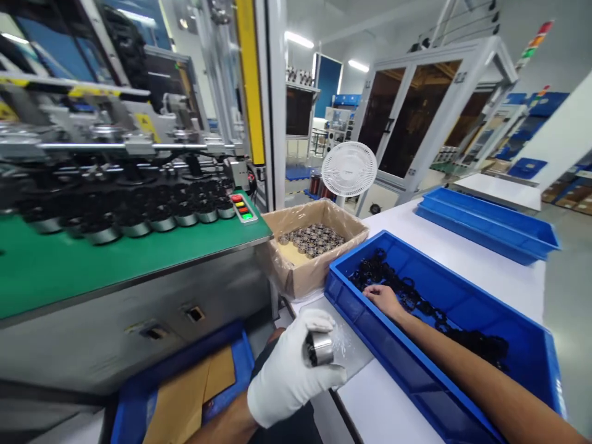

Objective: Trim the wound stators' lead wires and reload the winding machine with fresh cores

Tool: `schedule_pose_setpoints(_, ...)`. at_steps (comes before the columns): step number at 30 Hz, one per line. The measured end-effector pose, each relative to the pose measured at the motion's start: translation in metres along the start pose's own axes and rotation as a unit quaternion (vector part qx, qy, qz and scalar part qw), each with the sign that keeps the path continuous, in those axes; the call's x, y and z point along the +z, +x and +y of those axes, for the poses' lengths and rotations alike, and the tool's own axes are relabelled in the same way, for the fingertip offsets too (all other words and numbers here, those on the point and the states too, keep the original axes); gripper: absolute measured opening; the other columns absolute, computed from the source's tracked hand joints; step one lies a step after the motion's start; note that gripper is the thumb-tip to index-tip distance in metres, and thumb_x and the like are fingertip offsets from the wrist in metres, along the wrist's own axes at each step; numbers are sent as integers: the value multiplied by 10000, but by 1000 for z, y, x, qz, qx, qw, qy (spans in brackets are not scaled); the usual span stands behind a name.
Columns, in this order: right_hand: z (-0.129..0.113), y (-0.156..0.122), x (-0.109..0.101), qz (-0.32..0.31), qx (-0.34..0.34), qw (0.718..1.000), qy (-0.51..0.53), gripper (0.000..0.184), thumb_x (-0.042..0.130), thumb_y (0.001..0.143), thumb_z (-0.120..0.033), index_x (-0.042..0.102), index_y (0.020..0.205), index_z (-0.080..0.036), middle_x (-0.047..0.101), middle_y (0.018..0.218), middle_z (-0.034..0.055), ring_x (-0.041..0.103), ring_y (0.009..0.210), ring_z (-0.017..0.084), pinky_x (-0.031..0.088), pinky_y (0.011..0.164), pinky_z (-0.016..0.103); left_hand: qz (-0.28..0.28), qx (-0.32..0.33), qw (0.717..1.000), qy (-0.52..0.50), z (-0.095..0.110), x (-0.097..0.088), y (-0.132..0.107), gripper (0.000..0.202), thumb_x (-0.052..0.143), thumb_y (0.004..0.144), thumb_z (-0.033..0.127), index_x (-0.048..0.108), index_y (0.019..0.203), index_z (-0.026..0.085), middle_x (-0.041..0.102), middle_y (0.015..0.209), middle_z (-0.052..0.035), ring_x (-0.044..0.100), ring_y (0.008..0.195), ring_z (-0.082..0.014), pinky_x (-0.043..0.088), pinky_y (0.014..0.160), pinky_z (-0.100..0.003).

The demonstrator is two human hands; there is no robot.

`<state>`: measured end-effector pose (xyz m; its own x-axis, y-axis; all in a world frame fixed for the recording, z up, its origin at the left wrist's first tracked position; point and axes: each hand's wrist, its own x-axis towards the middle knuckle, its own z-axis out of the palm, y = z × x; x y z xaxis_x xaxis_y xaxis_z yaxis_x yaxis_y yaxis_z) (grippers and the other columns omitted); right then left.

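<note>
My left hand (296, 361), in a white glove, is closed around a short silver metal cylinder (322, 349) with dark teeth or slots inside its opening. It holds the cylinder in front of the white table's near edge. My right hand (383, 298), bare, reaches into a blue bin (444, 290) and touches loose black plastic parts (377, 271). Its fingers are bent and pressed together; what they hold, if anything, is hidden. More black parts lie along the bin's length, under and beyond my right forearm.
A plastic-lined cardboard box (296, 280) holds many metal cores (314, 240). Left is a green bench (60, 262) with rows of black-and-silver parts (134, 216), a button panel (243, 208) and a machine (139, 132). Stacked blue trays (485, 225) and a white fan (349, 168) stand behind.
</note>
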<state>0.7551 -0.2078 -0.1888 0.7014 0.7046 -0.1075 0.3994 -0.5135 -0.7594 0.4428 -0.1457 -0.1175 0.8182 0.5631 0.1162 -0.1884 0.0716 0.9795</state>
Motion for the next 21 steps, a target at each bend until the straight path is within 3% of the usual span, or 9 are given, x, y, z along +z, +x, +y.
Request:
schedule_pose_setpoints(2, -12, 3, -14, 5, -16, 999, -33, 301, 599, 938, -354, 604, 1158, -149, 638, 1136, 62, 646, 946, 177, 566, 802, 363, -11, -2, 1000, -1, 10, -3, 0, 475, 848, 641, 284, 619, 1048, 196, 599, 1123, -67, 580, 998, -199, 459, 900, -312)
schedule_pose_setpoints(5, -39, -3, -37, 31, -69, 995, -65, 282, 619, 909, -377, 641, 1037, -127, 668, 967, 58, 644, 819, 164, 559, 738, 334, -15, -37, 998, -51, 20, -9, 1, 523, 810, 686, 362, 596, 1128, 184, 621, 1049, -67, 573, 864, -167, 475, 802, -302)
schedule_pose_setpoints(7, -61, -23, -47, 56, -119, 989, -69, 326, 656, 851, -400, 641, 1020, -122, 665, 870, 67, 633, 761, 177, 553, 731, 344, -23, -25, 996, -82, 22, -11, 2, 567, 795, 698, 413, 567, 1157, 171, 613, 1116, -95, 574, 942, -188, 468, 844, -314)
schedule_pose_setpoints(9, -85, -57, -48, 68, -192, 977, -62, 439, 679, 811, -399, 594, 1157, -143, 657, 932, 76, 634, 792, 188, 551, 772, 354, -38, -20, 995, -93, 20, -9, 4, 609, 786, 705, 443, 541, 1185, 161, 592, 1206, -123, 559, 1045, -212, 440, 921, -335)
schedule_pose_setpoints(10, -95, -77, -44, 68, -242, 966, -56, 488, 685, 809, -376, 555, 1237, -181, 641, 1022, 75, 635, 836, 181, 548, 802, 347, -43, -25, 995, -92, 19, -7, 5, 629, 785, 704, 449, 529, 1198, 154, 587, 1224, -131, 554, 1064, -217, 428, 944, -345)
schedule_pose_setpoints(12, -112, -115, -34, 37, -421, 904, -64, 457, 643, 854, -237, 540, 1299, -208, 597, 1037, 84, 618, 835, 166, 543, 789, 339, -52, -46, 994, -84, 15, 1, 7, 649, 785, 699, 442, 515, 1206, 139, 600, 1205, -135, 564, 1044, -221, 424, 951, -363)
schedule_pose_setpoints(14, -121, -141, -22, 12, -506, 860, -65, 436, 612, 864, -122, 554, 1287, -212, 559, 1016, 79, 595, 785, 134, 543, 732, 293, -54, -67, 993, -85, 13, 9, 8, 619, 773, 711, 427, 510, 1188, 133, 630, 1127, -123, 587, 1009, -226, 443, 925, -375)
schedule_pose_setpoints(16, -125, -150, -15, 8, -524, 850, -56, 381, 600, 857, -59, 594, 1209, -205, 547, 948, 55, 570, 724, 110, 532, 656, 246, -37, -79, 991, -102, 11, 16, 10, 565, 767, 716, 412, 516, 1146, 144, 652, 1043, -95, 611, 972, -223, 469, 890, -368)
schedule_pose_setpoints(21, -125, -142, -18, -43, -481, 876, -7, 288, 599, 872, -73, 646, 1119, -214, 588, 904, 42, 603, 747, 117, 537, 610, 209, 46, -76, 987, -132, 9, 17, 15, 530, 811, 667, 338, 530, 1084, 169, 662, 957, -40, 630, 904, -178, 500, 866, -323)
